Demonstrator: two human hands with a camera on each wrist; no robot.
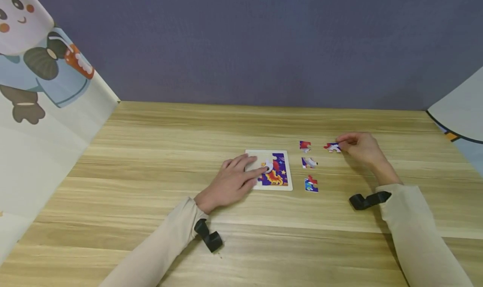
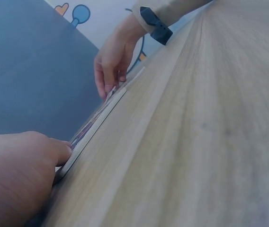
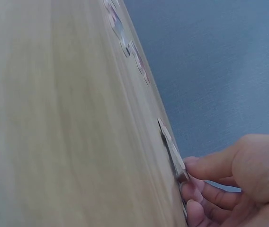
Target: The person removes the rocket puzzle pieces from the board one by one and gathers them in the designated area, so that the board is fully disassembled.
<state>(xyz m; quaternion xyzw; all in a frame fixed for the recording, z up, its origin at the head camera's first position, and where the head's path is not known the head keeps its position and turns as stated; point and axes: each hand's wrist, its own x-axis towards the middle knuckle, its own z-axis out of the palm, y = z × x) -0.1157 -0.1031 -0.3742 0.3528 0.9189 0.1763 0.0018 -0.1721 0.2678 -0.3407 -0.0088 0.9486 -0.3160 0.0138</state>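
Note:
A small puzzle board (image 1: 289,180) with a white rim lies on the table, its right part filled with purple, red and orange pieces and its left part bare. My left hand (image 1: 229,183) rests on the board's left side, fingers spread, the index fingertip on the picture. To the right, my right hand (image 1: 365,151) pinches a red, white and purple puzzle piece (image 1: 333,147) between thumb and fingers. The right wrist view shows that piece (image 3: 171,149) tilted, one end raised in the fingertips. Three loose pieces stand in a column between board and right hand: top (image 1: 305,146), middle (image 1: 309,163), bottom (image 1: 311,183).
The wooden table (image 1: 151,152) reaches back to a dark blue-grey panel (image 1: 264,48). A white wall with a cartoon figure (image 1: 56,69) rises on the left, another printed wall (image 1: 460,106) on the right. Black straps with camera mounts (image 1: 213,240) sit on both wrists.

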